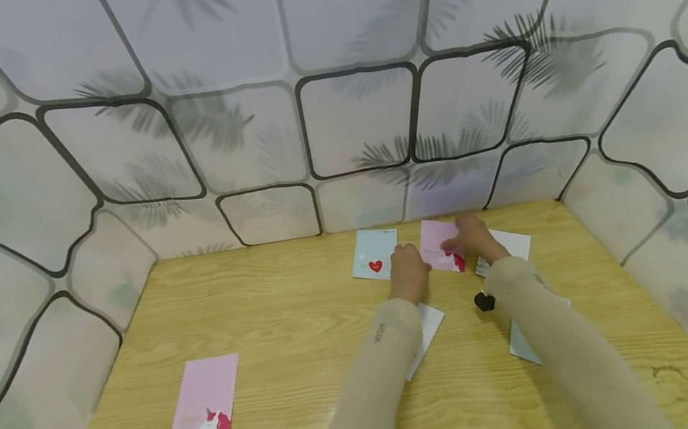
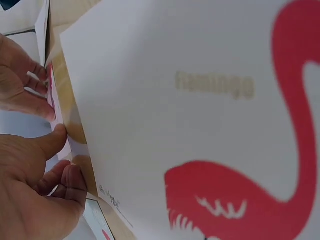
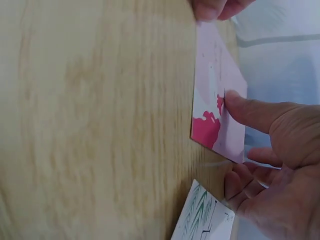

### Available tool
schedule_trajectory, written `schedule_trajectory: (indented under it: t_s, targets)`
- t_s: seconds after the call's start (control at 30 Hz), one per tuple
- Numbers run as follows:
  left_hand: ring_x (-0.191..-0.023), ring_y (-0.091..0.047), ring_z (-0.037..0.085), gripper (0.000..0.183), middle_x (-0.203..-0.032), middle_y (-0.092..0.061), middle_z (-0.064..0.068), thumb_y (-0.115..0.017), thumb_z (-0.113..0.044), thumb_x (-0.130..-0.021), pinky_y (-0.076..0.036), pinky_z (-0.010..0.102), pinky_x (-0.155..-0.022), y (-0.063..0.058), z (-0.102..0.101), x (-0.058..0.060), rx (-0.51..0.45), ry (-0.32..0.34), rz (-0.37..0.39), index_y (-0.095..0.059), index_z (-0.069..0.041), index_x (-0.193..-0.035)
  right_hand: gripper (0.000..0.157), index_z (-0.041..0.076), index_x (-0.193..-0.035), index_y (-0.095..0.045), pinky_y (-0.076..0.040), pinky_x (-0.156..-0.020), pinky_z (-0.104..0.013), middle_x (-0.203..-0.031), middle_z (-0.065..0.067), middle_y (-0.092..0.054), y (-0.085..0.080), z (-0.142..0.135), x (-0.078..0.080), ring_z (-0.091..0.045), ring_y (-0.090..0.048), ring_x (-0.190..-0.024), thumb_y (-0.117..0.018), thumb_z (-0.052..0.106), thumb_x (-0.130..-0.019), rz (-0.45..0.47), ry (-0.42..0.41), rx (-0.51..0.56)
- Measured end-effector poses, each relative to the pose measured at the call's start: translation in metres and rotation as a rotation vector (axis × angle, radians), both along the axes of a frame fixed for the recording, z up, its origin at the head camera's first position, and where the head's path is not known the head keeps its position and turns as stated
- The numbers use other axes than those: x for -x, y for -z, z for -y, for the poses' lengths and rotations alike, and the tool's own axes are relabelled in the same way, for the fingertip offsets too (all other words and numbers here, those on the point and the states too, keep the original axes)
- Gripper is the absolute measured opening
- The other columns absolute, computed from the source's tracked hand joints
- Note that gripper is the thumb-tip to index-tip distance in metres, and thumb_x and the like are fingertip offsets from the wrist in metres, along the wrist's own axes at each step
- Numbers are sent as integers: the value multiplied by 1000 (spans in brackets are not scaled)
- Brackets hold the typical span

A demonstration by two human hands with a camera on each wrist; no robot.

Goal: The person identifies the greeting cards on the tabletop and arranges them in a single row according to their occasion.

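A pink card with a red-maned unicorn (image 1: 432, 243) lies near the table's back edge, between both hands. My left hand (image 1: 409, 273) pinches its near left corner with thumb and curled fingers. With the thumb on its printed face and the fingers at its right edge, my right hand (image 3: 285, 160) grips the same card. Left of it lies a pale blue card with a red heart (image 1: 375, 266), beside the left hand. A white flamingo card (image 2: 135, 110) is under my left wrist, partly hidden by the sleeve. Near my right hand is a white card with green leaves (image 3: 205, 215).
Another pink unicorn card (image 1: 202, 407) lies at the front left of the wooden table (image 1: 280, 324). A small black object (image 1: 484, 301) sits by the right sleeve, which partly covers a pale blue card (image 1: 523, 347). Patterned fabric walls (image 1: 358, 122) border the table.
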State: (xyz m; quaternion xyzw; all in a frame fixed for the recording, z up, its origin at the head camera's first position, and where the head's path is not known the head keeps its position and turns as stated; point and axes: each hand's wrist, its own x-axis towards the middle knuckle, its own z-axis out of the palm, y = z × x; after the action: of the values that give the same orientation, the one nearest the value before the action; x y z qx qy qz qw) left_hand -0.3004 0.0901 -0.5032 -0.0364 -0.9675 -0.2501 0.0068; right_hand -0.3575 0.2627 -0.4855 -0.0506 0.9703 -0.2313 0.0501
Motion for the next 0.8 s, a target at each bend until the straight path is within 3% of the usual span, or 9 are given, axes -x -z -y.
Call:
schedule_trajectory:
  t_s: [0.17,0.3,0.47,0.53,0.63,0.7,0.8]
  targets:
    - [-105,-63,29,39,-113,-62,18,-81,-24,-91,-56,35,-93,-2,-1,-1,-25,-37,-21,-67,4,-115,69,-23,-127,-52,-39,-109,-60,-130,-41,-55,2,-2,6,-56,-49,-124,-81,24,-86,-25,-24,14]
    - [-103,-64,29,39,-111,-64,17,-81,-24,-91,-55,35,-93,-4,-3,0,-22,-52,-16,-69,4,-114,63,-24,-115,-57,-40,-105,-61,-118,-42,-59,5,-2,9,-54,-52,-115,-86,18,-79,-107,-39,64]
    - [-102,-65,30,38,-108,-64,18,-83,-21,-89,-56,36,-92,-3,-3,-1,-47,-55,-17,-69,6,-112,44,-23,-113,-62,-44,-98,-60,-108,-37,-61,5,-2,5,-46,-52,-105,-78,1,-80,-186,36,183]
    - [-103,-65,31,39,-108,-64,19,-83,-19,-89,-56,36,-92,-4,-3,-1,-77,-51,-10,-68,7,-113,27,-21,-104,-64,-49,-82,-53,-94,-31,-59,1,-3,1,-39,-52,-89,-70,-3,-85,-207,82,248]
    - [-104,-65,32,40,-109,-63,20,-84,-17,-88,-56,37,-92,-5,-2,-2,-119,-45,3,-67,8,-114,15,-16,-95,-68,-44,-62,-37,-77,-19,-60,-8,-4,-5,-24,-50,-69,-63,-3,-91,-276,94,302]
    - [-105,-64,32,41,-110,-62,20,-84,-16,-88,-55,38,-93,-6,0,-2,-143,-44,15,-65,8,-116,17,-16,-92,-68,-41,-58,-28,-73,-16,-63,-15,-4,-9,-16,-50,-64,-62,-1,-94,-290,64,349]
    - [-107,-63,32,43,-112,-60,20,-84,-14,-88,-54,38,-95,-8,4,-4,-183,-40,26,-63,8,-119,20,-13,-105,-71,-47,-61,-21,-83,-18,-71,-24,-6,-14,-10,-58,-69,-63,5,-99,-262,40,425]
